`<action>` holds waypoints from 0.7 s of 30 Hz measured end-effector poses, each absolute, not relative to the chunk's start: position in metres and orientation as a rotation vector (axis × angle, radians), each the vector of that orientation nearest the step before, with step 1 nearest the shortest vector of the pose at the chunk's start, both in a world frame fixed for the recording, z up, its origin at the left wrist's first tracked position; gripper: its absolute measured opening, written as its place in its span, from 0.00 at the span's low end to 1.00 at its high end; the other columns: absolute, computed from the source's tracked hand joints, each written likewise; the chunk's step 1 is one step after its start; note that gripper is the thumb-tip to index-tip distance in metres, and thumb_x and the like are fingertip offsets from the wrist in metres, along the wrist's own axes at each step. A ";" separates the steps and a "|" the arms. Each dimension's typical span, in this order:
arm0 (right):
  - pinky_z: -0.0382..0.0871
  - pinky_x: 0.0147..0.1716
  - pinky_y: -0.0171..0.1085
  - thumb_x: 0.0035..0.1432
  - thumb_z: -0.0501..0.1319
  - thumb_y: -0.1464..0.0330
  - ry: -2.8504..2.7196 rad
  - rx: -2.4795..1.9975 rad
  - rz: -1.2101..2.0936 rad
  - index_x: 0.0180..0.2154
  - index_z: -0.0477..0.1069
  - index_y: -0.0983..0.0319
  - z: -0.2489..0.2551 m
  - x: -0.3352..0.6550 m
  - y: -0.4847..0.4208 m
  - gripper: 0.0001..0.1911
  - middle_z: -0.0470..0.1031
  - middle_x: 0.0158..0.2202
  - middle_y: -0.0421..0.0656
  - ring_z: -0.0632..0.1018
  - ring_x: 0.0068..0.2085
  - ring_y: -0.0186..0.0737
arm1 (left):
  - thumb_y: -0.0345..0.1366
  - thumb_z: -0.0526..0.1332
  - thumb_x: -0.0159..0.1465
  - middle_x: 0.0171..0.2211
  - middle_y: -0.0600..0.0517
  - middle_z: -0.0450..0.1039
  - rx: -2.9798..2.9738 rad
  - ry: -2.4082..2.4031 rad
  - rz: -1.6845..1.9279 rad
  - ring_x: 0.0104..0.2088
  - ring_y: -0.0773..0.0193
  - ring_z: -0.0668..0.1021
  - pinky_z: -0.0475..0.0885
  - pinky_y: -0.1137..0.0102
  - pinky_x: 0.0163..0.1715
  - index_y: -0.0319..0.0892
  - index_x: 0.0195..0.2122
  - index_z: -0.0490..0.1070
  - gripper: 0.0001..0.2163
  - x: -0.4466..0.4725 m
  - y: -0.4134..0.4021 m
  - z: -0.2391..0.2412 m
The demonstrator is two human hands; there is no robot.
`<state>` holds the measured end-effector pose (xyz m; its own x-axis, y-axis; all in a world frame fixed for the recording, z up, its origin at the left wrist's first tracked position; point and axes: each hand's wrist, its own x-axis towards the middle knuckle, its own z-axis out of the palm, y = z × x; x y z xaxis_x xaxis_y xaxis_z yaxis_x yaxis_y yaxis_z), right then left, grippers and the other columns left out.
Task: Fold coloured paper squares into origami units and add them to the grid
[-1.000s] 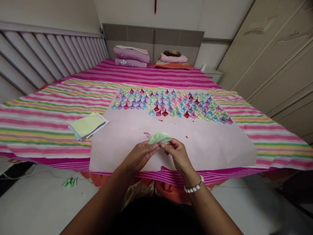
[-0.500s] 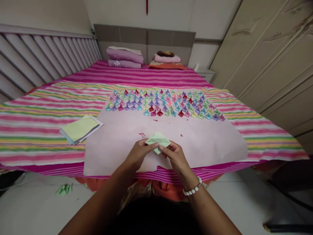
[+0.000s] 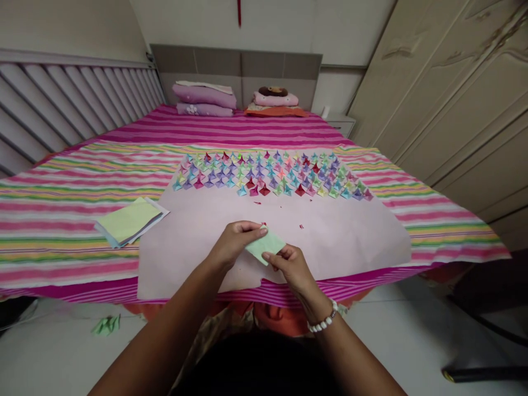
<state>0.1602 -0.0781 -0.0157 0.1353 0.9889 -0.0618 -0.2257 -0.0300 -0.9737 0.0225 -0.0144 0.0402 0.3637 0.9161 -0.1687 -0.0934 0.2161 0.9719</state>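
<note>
A folded light green paper (image 3: 265, 245) is pinched between both hands above the near edge of a large pale pink sheet (image 3: 350, 234) spread on the bed. My left hand (image 3: 234, 243) grips its upper left part with the fingers closed. My right hand (image 3: 291, 266), with a white bead bracelet on the wrist, pinches its lower right edge. Farther back on the sheet lie several rows of small folded paper shapes (image 3: 272, 174) in many colours.
A stack of coloured paper squares (image 3: 130, 221) lies on the striped bedspread (image 3: 61, 192) to the left. Pillows (image 3: 205, 99) sit by the headboard. A wardrobe (image 3: 454, 93) stands at the right. A crumpled green paper (image 3: 106, 324) lies on the floor at lower left.
The green paper has gone from puffed and raised to flatter and lower between my hands. My left hand has moved over its top edge. The view has shifted slightly.
</note>
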 end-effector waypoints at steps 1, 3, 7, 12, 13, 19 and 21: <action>0.53 0.19 0.32 0.40 0.72 0.60 -0.919 -1.143 1.228 0.18 0.69 0.62 -0.016 0.161 -0.079 0.16 0.65 0.14 0.34 0.61 0.19 0.29 | 0.40 0.74 0.44 0.22 0.51 0.76 1.125 0.940 0.898 0.23 0.66 0.72 0.63 0.70 0.27 0.38 0.25 0.79 0.12 0.023 -0.014 0.042; 0.53 0.20 0.32 0.40 0.72 0.60 -0.917 -1.146 1.213 0.18 0.69 0.62 -0.016 0.162 -0.079 0.17 0.65 0.14 0.34 0.62 0.19 0.29 | 0.41 0.74 0.45 0.24 0.51 0.77 1.125 0.937 0.961 0.25 0.65 0.73 0.65 0.69 0.30 0.38 0.27 0.80 0.12 0.021 -0.014 0.041; 0.53 0.20 0.32 0.41 0.71 0.62 -0.876 -1.156 1.177 0.18 0.69 0.62 -0.015 0.162 -0.079 0.15 0.64 0.14 0.34 0.62 0.19 0.29 | 0.42 0.71 0.50 0.36 0.49 0.79 1.063 0.917 1.085 0.36 0.63 0.76 0.68 0.69 0.40 0.40 0.38 0.79 0.16 0.014 -0.019 0.031; 0.54 0.20 0.32 0.42 0.71 0.63 -0.827 -1.093 1.199 0.22 0.73 0.63 -0.012 0.155 -0.078 0.12 0.66 0.16 0.35 0.61 0.19 0.28 | 0.36 0.73 0.48 0.42 0.46 0.78 1.034 0.758 0.955 0.44 0.58 0.76 0.67 0.66 0.47 0.40 0.47 0.75 0.24 0.011 -0.035 0.012; 0.54 0.20 0.32 0.42 0.71 0.63 -0.828 -1.079 1.203 0.23 0.73 0.63 -0.011 0.153 -0.078 0.12 0.67 0.17 0.35 0.61 0.19 0.28 | 0.36 0.73 0.49 0.39 0.46 0.79 1.050 0.733 0.917 0.41 0.57 0.77 0.68 0.65 0.46 0.38 0.45 0.76 0.21 0.012 -0.039 0.008; 0.56 0.20 0.32 0.43 0.71 0.62 -0.892 -1.102 1.153 0.23 0.73 0.62 -0.011 0.149 -0.080 0.13 0.65 0.17 0.35 0.63 0.20 0.30 | 0.44 0.69 0.53 0.28 0.49 0.78 0.976 0.799 0.953 0.34 0.58 0.77 0.69 0.65 0.39 0.37 0.33 0.78 0.14 0.020 -0.046 -0.005; 0.57 0.21 0.32 0.43 0.71 0.62 -0.888 -1.093 1.118 0.24 0.73 0.62 -0.010 0.151 -0.081 0.12 0.65 0.18 0.35 0.63 0.21 0.30 | 0.43 0.70 0.53 0.28 0.50 0.78 0.972 0.806 0.964 0.33 0.59 0.77 0.68 0.66 0.39 0.38 0.33 0.79 0.13 0.019 -0.045 -0.005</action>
<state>0.1511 -0.0807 -0.0096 0.2276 0.9736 0.0179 -0.2378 0.0734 -0.9685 0.0191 -0.0452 -0.0055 0.3633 0.9227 -0.1289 -0.2911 0.2439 0.9251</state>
